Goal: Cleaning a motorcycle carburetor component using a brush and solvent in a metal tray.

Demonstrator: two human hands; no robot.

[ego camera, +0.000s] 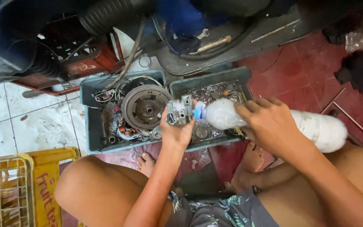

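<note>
Over the grey tray (90, 126), left fingers (174, 131) around carburetor (180, 111), right fingers (248, 112) around bottle (316, 128).

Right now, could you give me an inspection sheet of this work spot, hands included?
Surface: red floor at right, white tiles at left.
Job's things: small metal engine part; white plastic bottle, its nozzle at the part.
Clutter: two grey trays with a round metal disc, rings and small parts.
Hands: left hand holds the part; right hand grips the bottle.
Cables: wires trail into the left tray.
Surroundings: yellow crate, red crate, black rubber mat.
</note>
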